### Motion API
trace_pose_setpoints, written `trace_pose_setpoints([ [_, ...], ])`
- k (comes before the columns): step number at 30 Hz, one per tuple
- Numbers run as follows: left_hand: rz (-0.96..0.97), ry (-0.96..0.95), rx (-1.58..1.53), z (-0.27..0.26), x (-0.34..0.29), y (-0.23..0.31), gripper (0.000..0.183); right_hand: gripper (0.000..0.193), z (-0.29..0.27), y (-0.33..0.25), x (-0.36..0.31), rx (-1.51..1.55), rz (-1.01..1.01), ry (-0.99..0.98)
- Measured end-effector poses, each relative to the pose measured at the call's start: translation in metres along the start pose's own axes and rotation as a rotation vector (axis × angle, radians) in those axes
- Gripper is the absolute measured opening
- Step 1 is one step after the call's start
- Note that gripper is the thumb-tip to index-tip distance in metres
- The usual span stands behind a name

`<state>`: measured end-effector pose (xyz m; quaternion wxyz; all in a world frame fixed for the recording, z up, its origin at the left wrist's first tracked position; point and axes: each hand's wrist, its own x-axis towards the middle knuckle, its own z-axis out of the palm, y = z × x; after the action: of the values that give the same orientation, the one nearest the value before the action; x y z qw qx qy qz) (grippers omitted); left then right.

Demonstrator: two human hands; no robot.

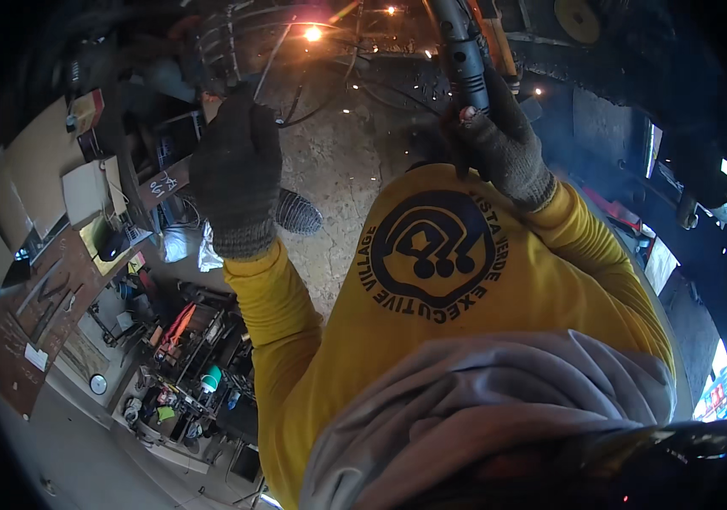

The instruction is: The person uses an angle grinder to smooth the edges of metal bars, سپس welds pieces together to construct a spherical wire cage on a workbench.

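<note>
My left hand (238,170), in a dark knit glove, reaches up at the left beside thin curved metal rods (302,93). Its fingers look bent over, but they are partly hidden, and I cannot make out what is in them. At the upper right, my right hand (506,144), gloved alike, is wrapped round the lower end of a dark grey cylindrical tool (457,55). The tool's far end runs out of view at the top. Between the hands and farther off, a bright orange glow (312,34) burns among the rods, with sparks scattered around it.
Below lies a worn concrete floor (342,161), with a shoe tip (299,212) near my left wrist. Cardboard (28,166) and a brown board (36,314) stand at the left. Cluttered shelves (202,365) fill the lower left. Bluish haze hangs at the right.
</note>
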<state>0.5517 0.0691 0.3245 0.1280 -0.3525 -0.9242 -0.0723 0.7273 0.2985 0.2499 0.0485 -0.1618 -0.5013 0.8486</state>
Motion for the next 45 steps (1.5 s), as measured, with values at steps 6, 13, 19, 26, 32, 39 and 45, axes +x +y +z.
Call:
trace_pose_setpoints([
  [6,0.043,0.013,0.098,0.008,0.002,-0.006,0.024,0.068,0.002,-0.004,-0.005,0.002,0.07,-0.002],
  [13,-0.08,-0.14,0.145,-0.034,0.005,0.026,0.023,0.073,-0.008,0.001,-0.012,-0.065,0.038,0.001],
  [19,-0.383,-0.073,-0.608,-0.022,-0.05,0.031,0.026,0.082,0.006,0.0,-0.014,-0.152,-0.15,-0.052],
  [26,-0.359,0.032,-1.043,0.044,-0.097,0.078,0.027,0.07,0.062,0.014,0.01,-0.432,-0.578,-0.256],
  [32,-0.276,0.216,-0.823,0.097,-0.125,0.045,0.046,0.066,0.084,0.03,0.006,-0.808,-0.605,-0.315],
  [39,-0.375,0.377,-0.834,0.084,-0.127,0.047,0.044,0.055,0.032,-0.011,-0.009,-1.013,-0.676,-0.127],
  [45,-0.634,0.338,-1.529,0.074,-0.125,0.022,0.056,0.045,-0.032,-0.037,0.012,-1.043,-0.428,0.301],
])
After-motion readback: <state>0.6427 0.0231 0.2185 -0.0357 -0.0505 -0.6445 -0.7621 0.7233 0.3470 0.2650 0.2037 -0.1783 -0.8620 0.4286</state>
